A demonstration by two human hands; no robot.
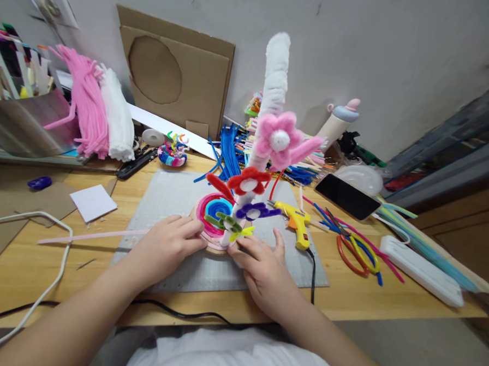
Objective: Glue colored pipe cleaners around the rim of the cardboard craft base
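Observation:
A round base with coiled pink, red and blue fuzzy strips lies on a grey mat. From it rises a tall white pipe-cleaner stem, tilted slightly right. Along the stem sit a pink flower, a red flower, a purple flower, a green flower and a small yellow piece. My left hand grips the base's left edge with curled fingers. At the base's front right, the fingers of my right hand close on its edge near the stem's foot.
Right of the mat's middle lies a yellow glue gun, its black cord running forward. Beyond are scissors, a phone and a white power strip. Blue pipe cleaners lie behind; a white cable loops at left.

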